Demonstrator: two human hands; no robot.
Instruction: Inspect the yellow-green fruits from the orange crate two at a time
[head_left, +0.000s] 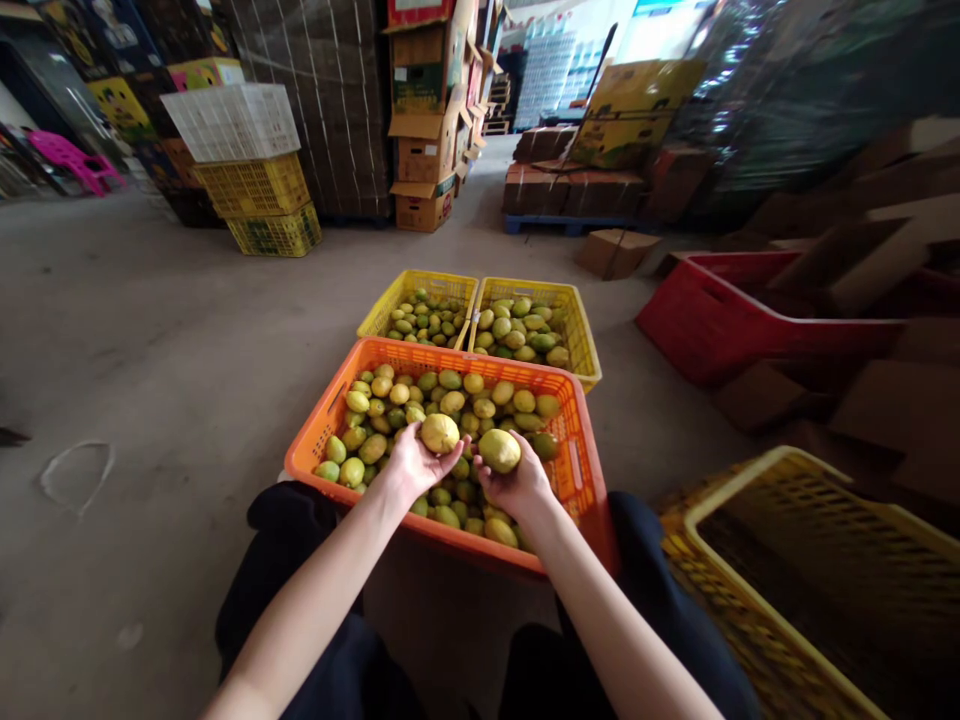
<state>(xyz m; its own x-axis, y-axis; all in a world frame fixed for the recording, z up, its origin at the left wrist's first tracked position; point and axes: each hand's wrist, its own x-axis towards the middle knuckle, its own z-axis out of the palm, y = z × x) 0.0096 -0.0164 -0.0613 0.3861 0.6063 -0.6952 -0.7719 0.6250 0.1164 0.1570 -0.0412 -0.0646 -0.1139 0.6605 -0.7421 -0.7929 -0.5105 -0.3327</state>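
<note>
A yellow lemon (439,434) rests in my left hand (421,468), its fingers curled under the fruit. My right hand (517,478) holds a second lemon (499,452), greener in tone, cupped in the palm and fingers. Both hands are side by side above an orange crate (592,480), which stands between my knees. Many yellow and green lemons (352,472) fill the crate below; my hands and forearms hide some of them.
Behind the orange crate stand two yellow crates (581,330) with more fruit. A yellow basket (780,470) is at my right, near a red bin (720,310) with cardboard. Stacked crates (255,190), boxes (424,160) and a loaded blue pallet (570,224) line the back.
</note>
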